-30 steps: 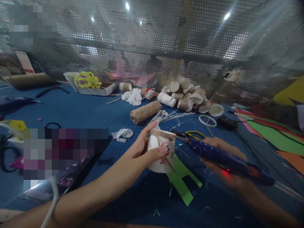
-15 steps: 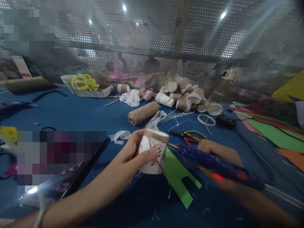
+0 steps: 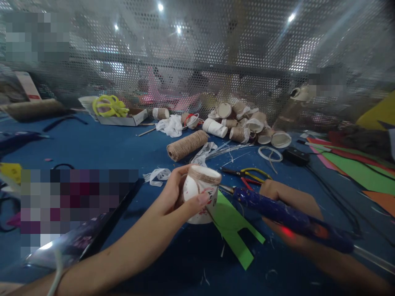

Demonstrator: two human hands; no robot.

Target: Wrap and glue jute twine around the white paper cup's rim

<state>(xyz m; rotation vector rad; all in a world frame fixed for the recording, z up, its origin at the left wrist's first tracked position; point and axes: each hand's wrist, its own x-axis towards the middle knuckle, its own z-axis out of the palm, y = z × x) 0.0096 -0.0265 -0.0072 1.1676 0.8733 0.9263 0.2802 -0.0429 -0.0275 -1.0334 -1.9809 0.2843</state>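
Note:
My left hand [image 3: 182, 197] is closed around a white printed paper cup [image 3: 200, 207], thumb across its front. Brown twine [image 3: 205, 176] is wound around the cup just below its upper edge, and a loose strand trails beneath my thumb. In my right hand [image 3: 293, 205] is a blue glue gun [image 3: 271, 209], a red light glowing on its underside and a clear glue stick [image 3: 373, 259] reaching out behind. Its metal nozzle points at the cup's side, close to the twine; whether they touch I cannot tell. Green cut paper [image 3: 237, 230] lies beyond and below the cup.
Behind the cup lie a twine roll [image 3: 187, 145], white lace [image 3: 158, 176] and yellow-handled pliers [image 3: 247, 172]. Several twine-wrapped cups [image 3: 240, 133] are heaped at the back. A black power adapter [image 3: 295, 157] with cables and coloured paper [image 3: 354, 164] lie right.
The cup has turned slightly in my left hand, so its print and the loose strand sit differently. The glue gun's nozzle stays close to the twine.

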